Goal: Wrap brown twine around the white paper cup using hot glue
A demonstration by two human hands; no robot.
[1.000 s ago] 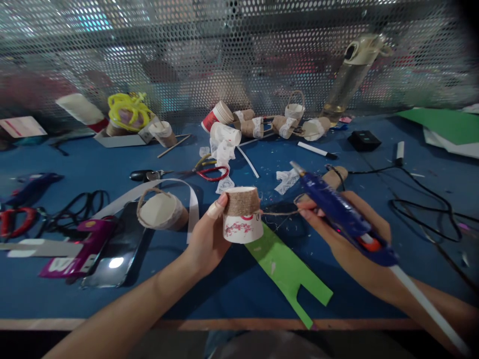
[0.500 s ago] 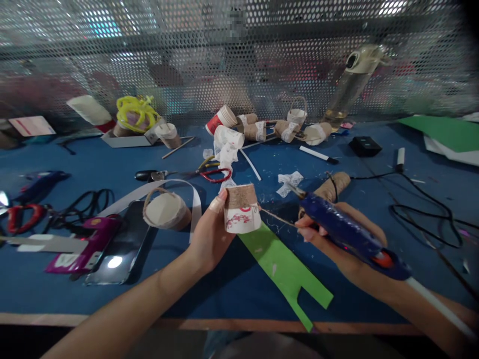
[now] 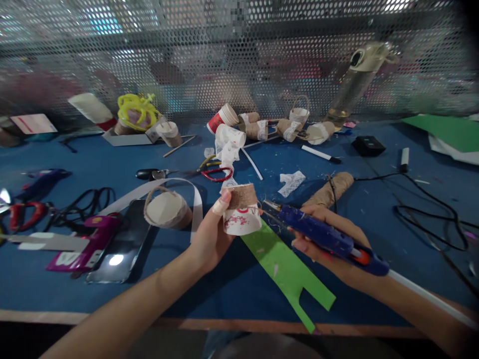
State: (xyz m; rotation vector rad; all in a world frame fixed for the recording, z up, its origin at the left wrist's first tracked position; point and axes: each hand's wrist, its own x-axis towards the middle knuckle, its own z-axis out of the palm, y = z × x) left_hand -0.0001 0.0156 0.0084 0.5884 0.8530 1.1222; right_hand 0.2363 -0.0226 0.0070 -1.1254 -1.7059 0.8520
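My left hand (image 3: 215, 224) is closed around a small paper cup (image 3: 242, 223), upside down, its upper half wound with brown twine. A strand of twine runs from the cup's side toward my right hand (image 3: 329, 234). That hand is wrapped round a blue glue gun (image 3: 318, 232) with a white glue stick out of its back end. The gun's metal nozzle points left, close to the cup's side, and I cannot tell if it touches. Under the cup lies a green cut strip (image 3: 288, 269). Behind my right hand rests a twine roll (image 3: 331, 189).
Scissors (image 3: 217, 174), lace scraps (image 3: 291, 183) and a lidded twine basket (image 3: 168, 209) lie around. At left are a phone (image 3: 119, 249) and a purple glue gun (image 3: 88, 244). Twine-wrapped cups (image 3: 288, 129) and a bottle (image 3: 354, 87) stand by the mesh panel.
My right hand has brought the glue gun leftward and slightly down, its nozzle now near the cup's side. The left hand and cup have stayed nearly in place.
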